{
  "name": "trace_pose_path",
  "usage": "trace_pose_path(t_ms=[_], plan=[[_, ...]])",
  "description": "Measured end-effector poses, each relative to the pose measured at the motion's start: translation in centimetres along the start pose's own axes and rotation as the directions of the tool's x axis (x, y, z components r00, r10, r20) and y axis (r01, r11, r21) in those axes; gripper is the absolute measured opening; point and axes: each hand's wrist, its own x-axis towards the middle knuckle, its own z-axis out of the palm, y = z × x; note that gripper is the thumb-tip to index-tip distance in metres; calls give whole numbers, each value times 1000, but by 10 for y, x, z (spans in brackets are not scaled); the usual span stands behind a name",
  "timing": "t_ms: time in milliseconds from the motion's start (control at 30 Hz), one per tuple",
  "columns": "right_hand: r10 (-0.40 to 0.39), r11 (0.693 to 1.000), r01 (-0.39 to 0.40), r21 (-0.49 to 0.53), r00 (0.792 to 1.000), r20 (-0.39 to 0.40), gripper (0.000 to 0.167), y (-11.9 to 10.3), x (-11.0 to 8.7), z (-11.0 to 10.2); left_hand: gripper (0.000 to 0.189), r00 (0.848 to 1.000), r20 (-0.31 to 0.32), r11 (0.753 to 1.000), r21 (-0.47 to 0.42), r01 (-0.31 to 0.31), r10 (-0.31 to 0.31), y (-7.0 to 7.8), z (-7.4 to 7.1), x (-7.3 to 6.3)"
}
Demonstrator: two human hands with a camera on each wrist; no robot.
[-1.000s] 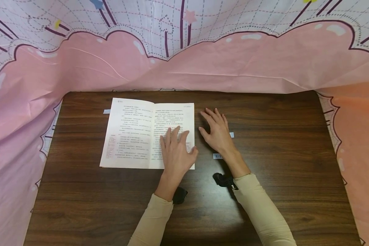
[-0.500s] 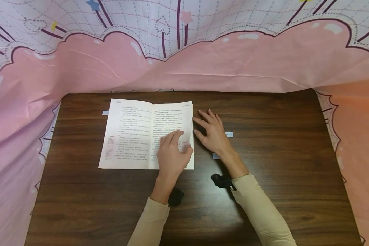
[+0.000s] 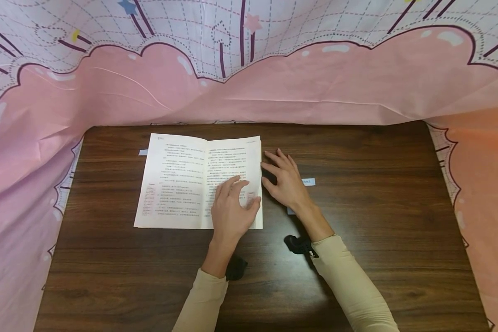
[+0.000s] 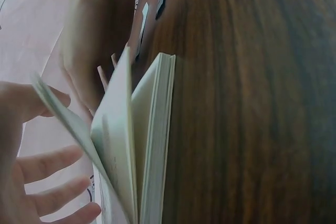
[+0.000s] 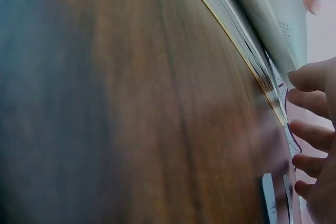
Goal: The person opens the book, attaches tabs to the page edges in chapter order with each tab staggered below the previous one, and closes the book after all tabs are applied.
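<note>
An open book (image 3: 178, 184) with printed pages lies left of centre on the brown wooden table. My left hand (image 3: 231, 212) is over its right page, fingers loosely bent and thumb spread near the page's outer edge. In the left wrist view, a raised leaf (image 4: 73, 129) crosses in front of the left thumb, and further leaves stand fanned above the page block (image 4: 160, 140). Beside the book's right edge is my right hand (image 3: 287, 184), fingers spread and relaxed. The right wrist view shows its thumb tip (image 5: 294, 78) right at the edge of a lifted page (image 5: 273, 14).
Small pale paper labels lie on the table: one (image 3: 308, 181) beyond the right hand, another (image 3: 291, 210) partly under the right wrist, a third (image 3: 143, 152) at the book's left. Black wrist devices (image 3: 297, 244) sit at both wrists. A pink patterned cloth (image 3: 294, 87) borders the table.
My left hand has drawn back a little toward me and its fingers have come together and bent. The right hand has moved left to the book's edge. The right page's outer edge has lifted.
</note>
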Motion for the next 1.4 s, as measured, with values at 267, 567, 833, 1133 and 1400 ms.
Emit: trace_pose_path(t_ms=[267, 567, 833, 1133, 1400], plan=[[7, 1000, -7, -2, 1000, -5, 41, -1, 1, 1, 35, 999, -51, 1000, -21, 11, -12, -2, -7, -2], [-78, 996, 79, 34, 997, -25, 37, -9, 6, 5, 33, 996, -80, 993, -109, 38, -47, -3, -14, -3], [-117, 991, 117, 72, 993, -12, 41, -15, 6, 8, 35, 998, -49, 969, -244, 25, -38, 2, -16, -1], [-98, 991, 98, 93, 995, -9, 42, -19, 6, 9, 34, 999, -11, 932, -360, 41, -49, 7, -18, 0], [-97, 990, 98, 102, 995, -20, 41, -20, 6, 8, 35, 998, -5, 930, -362, 60, -67, 5, -16, -1]])
